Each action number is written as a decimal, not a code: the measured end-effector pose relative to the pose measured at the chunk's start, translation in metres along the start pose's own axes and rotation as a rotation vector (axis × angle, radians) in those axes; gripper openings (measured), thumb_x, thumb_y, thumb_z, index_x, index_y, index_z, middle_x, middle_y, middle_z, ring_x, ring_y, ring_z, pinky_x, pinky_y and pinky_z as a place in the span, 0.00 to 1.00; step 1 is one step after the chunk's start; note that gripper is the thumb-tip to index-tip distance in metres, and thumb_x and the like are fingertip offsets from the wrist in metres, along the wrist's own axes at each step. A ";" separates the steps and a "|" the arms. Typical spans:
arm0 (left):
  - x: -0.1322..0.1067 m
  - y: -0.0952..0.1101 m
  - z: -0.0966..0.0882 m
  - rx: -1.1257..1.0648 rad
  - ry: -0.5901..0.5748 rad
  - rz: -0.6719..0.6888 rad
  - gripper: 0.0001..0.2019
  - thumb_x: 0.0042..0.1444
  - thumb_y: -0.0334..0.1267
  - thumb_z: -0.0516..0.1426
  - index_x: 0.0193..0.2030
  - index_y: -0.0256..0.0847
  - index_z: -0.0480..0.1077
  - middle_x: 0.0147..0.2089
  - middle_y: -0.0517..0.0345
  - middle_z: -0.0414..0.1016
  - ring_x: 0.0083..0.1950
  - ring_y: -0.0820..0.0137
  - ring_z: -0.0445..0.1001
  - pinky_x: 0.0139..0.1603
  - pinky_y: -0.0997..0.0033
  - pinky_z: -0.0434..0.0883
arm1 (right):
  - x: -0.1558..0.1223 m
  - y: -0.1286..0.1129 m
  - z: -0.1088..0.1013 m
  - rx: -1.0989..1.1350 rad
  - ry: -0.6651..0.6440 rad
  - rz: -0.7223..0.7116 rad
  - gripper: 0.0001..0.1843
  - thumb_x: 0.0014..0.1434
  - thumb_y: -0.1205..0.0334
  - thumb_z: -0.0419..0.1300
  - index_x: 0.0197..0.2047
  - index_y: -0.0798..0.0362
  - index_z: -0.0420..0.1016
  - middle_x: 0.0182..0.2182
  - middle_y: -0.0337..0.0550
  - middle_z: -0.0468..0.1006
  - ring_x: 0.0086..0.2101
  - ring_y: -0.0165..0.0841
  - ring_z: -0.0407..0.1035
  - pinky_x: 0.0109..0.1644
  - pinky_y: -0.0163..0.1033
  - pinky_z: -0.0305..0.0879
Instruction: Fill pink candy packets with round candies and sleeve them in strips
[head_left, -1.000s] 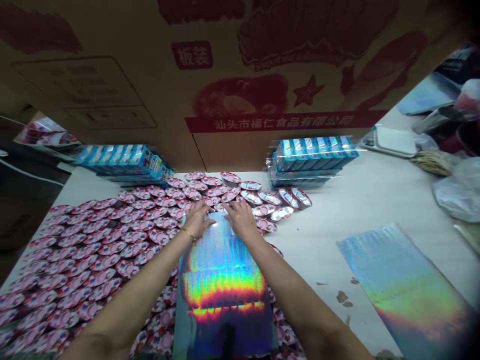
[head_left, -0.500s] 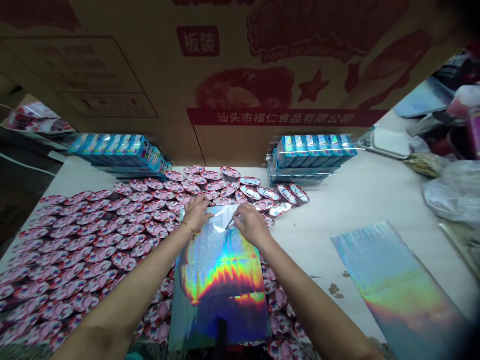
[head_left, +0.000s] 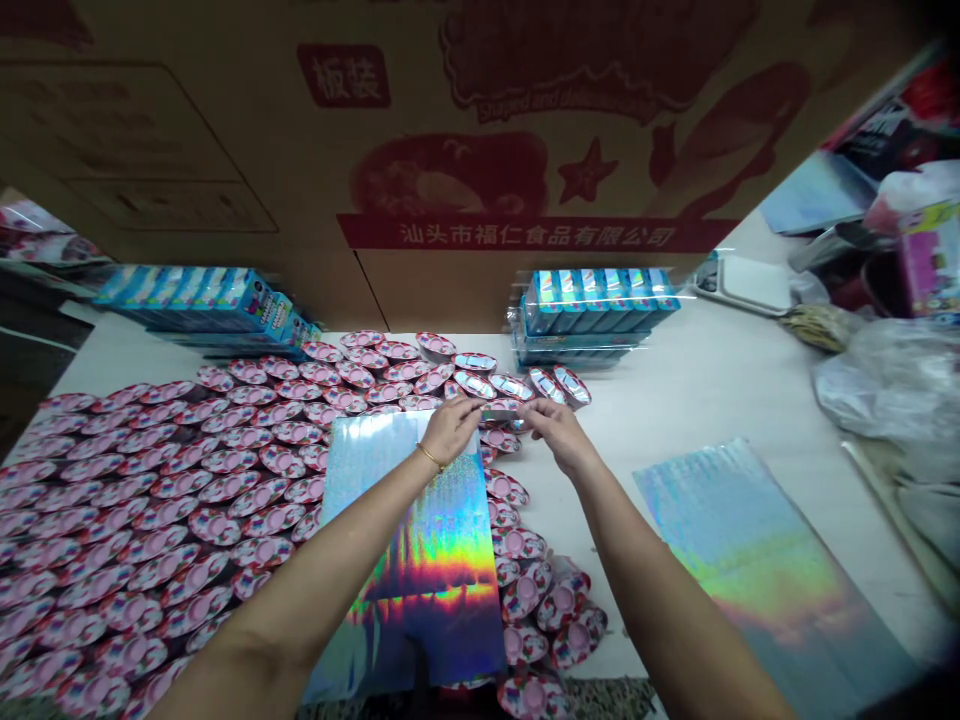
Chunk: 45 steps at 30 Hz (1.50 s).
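A holographic rainbow sheet (head_left: pixel 420 540) lies over the pink cups (head_left: pixel 180 500) that cover the left half of the white table (head_left: pixel 675 400). My left hand (head_left: pixel 450 430) pinches at the sheet's far right corner, a gold bracelet on its wrist. My right hand (head_left: pixel 555 430) is closed just to the right of it. Between the two hands stretches a small silvery strip (head_left: pixel 499 413); each hand grips one end. Pink cups lie directly under and beyond both hands.
A tall printed cardboard box (head_left: pixel 450 150) stands at the back. Blue box packs sit at back left (head_left: pixel 210 300) and back right (head_left: pixel 592 310). A second holographic sheet (head_left: pixel 750 550) lies on the right. Plastic bags (head_left: pixel 892 390) and a white tray (head_left: pixel 742 280) are far right.
Both hands have shifted right, from the middle of the sheet's far edge to its right corner. A small silvery strip now shows between them. The view has panned slightly.
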<state>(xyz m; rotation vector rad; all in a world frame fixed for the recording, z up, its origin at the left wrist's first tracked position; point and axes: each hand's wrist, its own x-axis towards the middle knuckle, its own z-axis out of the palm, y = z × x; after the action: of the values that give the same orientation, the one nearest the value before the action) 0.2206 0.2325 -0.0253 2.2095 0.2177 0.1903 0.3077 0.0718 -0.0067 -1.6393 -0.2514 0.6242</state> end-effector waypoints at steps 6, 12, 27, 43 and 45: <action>-0.032 -0.012 -0.015 0.559 -0.071 0.116 0.16 0.52 0.40 0.52 0.49 0.49 0.67 0.54 0.52 0.63 0.54 0.60 0.58 0.50 0.57 0.57 | -0.014 0.008 -0.005 0.091 -0.053 -0.002 0.11 0.39 0.56 0.63 0.22 0.55 0.69 0.19 0.34 0.69 0.21 0.24 0.57 0.24 0.31 0.48; -0.040 -0.012 -0.014 0.179 0.044 -0.042 0.16 0.54 0.40 0.48 0.49 0.43 0.67 0.48 0.51 0.68 0.48 0.65 0.64 0.46 0.63 0.61 | -0.035 0.025 0.022 0.242 0.026 0.077 0.12 0.38 0.55 0.63 0.22 0.56 0.70 0.16 0.33 0.66 0.19 0.23 0.54 0.22 0.31 0.46; -0.007 0.005 0.011 -0.702 0.195 -0.488 0.14 0.35 0.34 0.61 0.33 0.36 0.68 0.20 0.66 0.66 0.21 0.80 0.63 0.24 0.79 0.59 | -0.047 0.029 0.042 0.322 0.277 0.110 0.12 0.36 0.55 0.63 0.21 0.55 0.70 0.16 0.33 0.66 0.18 0.23 0.54 0.20 0.31 0.46; -0.002 -0.005 0.020 -0.564 0.164 -0.406 0.16 0.37 0.32 0.59 0.37 0.37 0.68 0.21 0.66 0.65 0.23 0.78 0.64 0.28 0.76 0.62 | -0.039 0.055 0.041 0.002 0.438 -0.020 0.10 0.43 0.56 0.59 0.25 0.54 0.72 0.23 0.39 0.71 0.26 0.30 0.64 0.31 0.35 0.59; -0.001 -0.008 0.025 -0.316 0.185 -0.329 0.15 0.40 0.32 0.57 0.39 0.39 0.68 0.24 0.65 0.67 0.25 0.76 0.66 0.30 0.75 0.63 | -0.037 0.062 0.042 -0.197 0.515 -0.100 0.09 0.46 0.57 0.57 0.24 0.54 0.72 0.25 0.41 0.71 0.28 0.31 0.64 0.34 0.36 0.59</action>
<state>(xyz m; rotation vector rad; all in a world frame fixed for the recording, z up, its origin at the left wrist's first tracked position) 0.2243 0.2176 -0.0466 1.8136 0.6062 0.2298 0.2431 0.0776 -0.0598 -1.9027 -0.0159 0.0889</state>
